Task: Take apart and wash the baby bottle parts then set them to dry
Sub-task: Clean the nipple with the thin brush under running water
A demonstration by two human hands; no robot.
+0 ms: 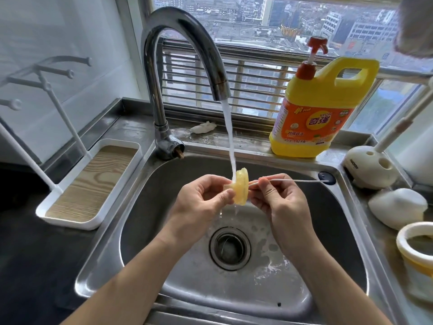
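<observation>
left hand [199, 198] fingers pinching yellowish nipple [241, 190] under running water [228, 137], right hand [276, 198] fingertips pinching thin white brush [293, 181] just beside nipple, over sink [346, 231]

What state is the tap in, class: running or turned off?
Running. A white stream of water falls from the tap onto the yellowish bottle part that the left hand holds over the sink.
</observation>
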